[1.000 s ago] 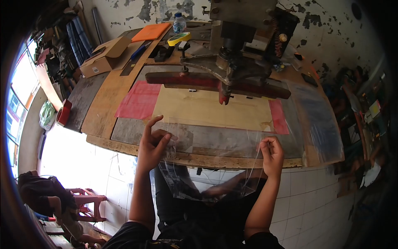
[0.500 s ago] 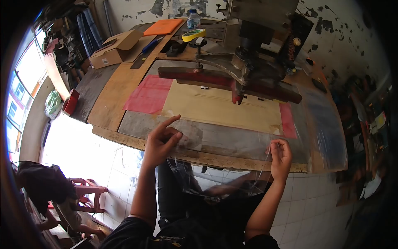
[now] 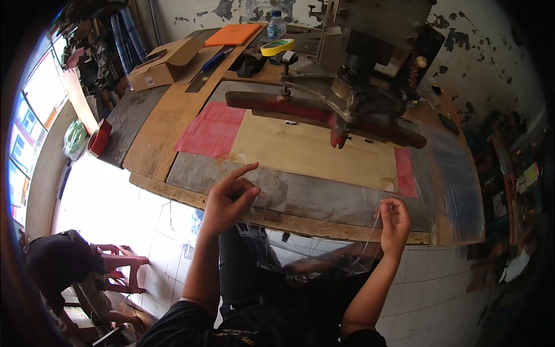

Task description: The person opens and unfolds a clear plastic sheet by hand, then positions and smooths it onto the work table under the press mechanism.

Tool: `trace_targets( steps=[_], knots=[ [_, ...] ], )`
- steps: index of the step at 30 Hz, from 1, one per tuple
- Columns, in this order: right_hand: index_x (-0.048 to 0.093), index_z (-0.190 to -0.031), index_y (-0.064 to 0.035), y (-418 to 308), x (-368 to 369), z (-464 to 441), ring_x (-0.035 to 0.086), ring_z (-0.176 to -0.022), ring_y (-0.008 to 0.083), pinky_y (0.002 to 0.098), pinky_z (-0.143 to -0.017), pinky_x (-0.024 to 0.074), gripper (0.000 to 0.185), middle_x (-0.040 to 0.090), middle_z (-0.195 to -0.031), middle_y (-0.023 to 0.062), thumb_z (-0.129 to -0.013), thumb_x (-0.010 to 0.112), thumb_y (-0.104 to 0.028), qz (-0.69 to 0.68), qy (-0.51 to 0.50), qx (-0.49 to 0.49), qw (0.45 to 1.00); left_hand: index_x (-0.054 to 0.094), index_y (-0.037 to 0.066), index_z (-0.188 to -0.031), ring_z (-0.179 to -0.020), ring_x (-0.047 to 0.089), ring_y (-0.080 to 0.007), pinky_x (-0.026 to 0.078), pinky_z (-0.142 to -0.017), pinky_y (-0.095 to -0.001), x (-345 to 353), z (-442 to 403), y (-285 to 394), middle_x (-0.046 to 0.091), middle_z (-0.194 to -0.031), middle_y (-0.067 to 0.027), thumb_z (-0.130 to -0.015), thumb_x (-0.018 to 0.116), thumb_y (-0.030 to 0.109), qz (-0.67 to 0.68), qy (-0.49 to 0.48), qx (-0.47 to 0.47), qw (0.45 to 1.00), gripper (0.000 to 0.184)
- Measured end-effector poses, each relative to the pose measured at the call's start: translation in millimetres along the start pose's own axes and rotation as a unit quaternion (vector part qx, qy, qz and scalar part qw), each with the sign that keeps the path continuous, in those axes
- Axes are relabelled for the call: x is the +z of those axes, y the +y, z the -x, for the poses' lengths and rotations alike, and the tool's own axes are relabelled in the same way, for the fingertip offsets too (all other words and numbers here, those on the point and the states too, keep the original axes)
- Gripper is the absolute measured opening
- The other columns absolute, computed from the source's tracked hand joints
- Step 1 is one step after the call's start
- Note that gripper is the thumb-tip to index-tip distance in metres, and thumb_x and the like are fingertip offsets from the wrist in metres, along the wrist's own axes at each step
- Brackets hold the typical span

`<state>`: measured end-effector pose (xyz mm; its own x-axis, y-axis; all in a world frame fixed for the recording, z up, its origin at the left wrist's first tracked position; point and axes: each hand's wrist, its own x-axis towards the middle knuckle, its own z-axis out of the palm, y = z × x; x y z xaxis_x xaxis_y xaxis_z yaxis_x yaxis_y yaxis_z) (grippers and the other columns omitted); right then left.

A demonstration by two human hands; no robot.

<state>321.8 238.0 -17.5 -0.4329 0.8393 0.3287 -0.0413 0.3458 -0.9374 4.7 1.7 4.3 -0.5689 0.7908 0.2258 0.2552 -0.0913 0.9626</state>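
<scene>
A clear plastic sheet (image 3: 324, 251) hangs between my two hands, over the table's front edge and my lap. My left hand (image 3: 231, 199) grips its left side between thumb and fingers, with the index finger stretched out. At the right, my right hand (image 3: 394, 224) pinches the sheet's other side. Beyond them a yellowish sheet (image 3: 312, 150) lies on the grey plate (image 3: 214, 179), with pink pieces (image 3: 211, 130) at both ends. Over the yellowish sheet stands the press's red bar (image 3: 277, 107).
A cardboard box (image 3: 159, 66), an orange folder (image 3: 233, 34), yellow tape (image 3: 277, 47) and a bottle (image 3: 277, 26) stand at the back. Clear sheets (image 3: 457, 179) lie at the right. A person (image 3: 60, 266) is at the lower left by a red stool (image 3: 124, 269).
The view has shifted, so the table and press sit further right in it. Both hands still hold the plastic sheet. The person at the lower left has bent lower.
</scene>
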Motion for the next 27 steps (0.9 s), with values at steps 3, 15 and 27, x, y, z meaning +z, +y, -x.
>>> trace_targets(
  steps=[3,15,27],
  knots=[
    [0.064,-0.111,-0.0009,-2,1,0,0.061,-0.083,0.0106,0.0267,-0.079,0.0483,0.01,0.063,-0.09,0.0022,-0.105,0.066,-0.009,0.009,-0.001,-0.003,1.0,0.057,0.003,-0.15,-0.076,0.061,-0.0023,0.047,-0.07,-0.021,3,1,5,0.077,-0.089,-0.0004,-0.1,0.073,0.006,0.034,0.023,-0.01,0.999,0.053],
    [0.065,-0.109,-0.0008,-2,1,-1,0.061,-0.084,0.0093,0.0252,-0.079,0.0481,0.013,0.065,-0.089,0.0018,-0.105,0.069,-0.012,0.03,0.007,-0.004,1.0,0.06,0.005,-0.147,-0.076,0.06,-0.0016,0.047,-0.071,-0.0207,0,1,6,0.076,-0.089,0.0002,-0.099,0.072,0.005,0.003,0.003,-0.02,1.0,0.049],
    [0.067,-0.109,-0.0008,7,-10,1,0.063,-0.085,0.0127,0.029,-0.078,0.0522,0.015,0.067,-0.098,0.0044,-0.104,0.072,-0.014,-0.091,0.009,-0.056,0.994,0.054,0.002,-0.151,-0.079,0.061,-0.003,0.046,-0.072,-0.0207,2,1,-5,0.072,-0.089,0.0009,-0.101,0.071,0.008,0.048,0.031,0.005,0.998,0.053]
  ],
)
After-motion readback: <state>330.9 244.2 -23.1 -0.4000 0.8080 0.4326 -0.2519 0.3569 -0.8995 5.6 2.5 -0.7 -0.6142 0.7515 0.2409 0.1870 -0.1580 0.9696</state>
